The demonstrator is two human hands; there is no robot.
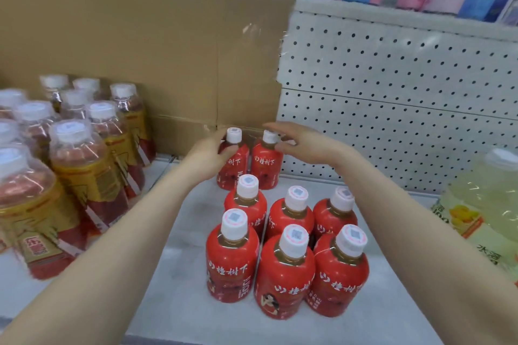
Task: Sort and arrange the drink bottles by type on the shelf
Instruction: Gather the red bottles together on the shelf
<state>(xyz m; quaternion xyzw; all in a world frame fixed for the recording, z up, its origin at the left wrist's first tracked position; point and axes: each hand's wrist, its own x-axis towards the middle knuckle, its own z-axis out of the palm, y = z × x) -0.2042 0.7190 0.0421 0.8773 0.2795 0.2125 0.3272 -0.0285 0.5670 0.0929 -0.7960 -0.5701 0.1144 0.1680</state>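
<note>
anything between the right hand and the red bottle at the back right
Nothing visible. The right hand hovers open beside the white cap of the back-right red-labelled plastic bottle, fingertips at the cap. The left hand grips the neighbouring red bottle.

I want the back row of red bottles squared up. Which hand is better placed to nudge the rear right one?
Right. The right hand hovers open at the rear right bottle, while the left hand grips the rear left bottle.
</note>
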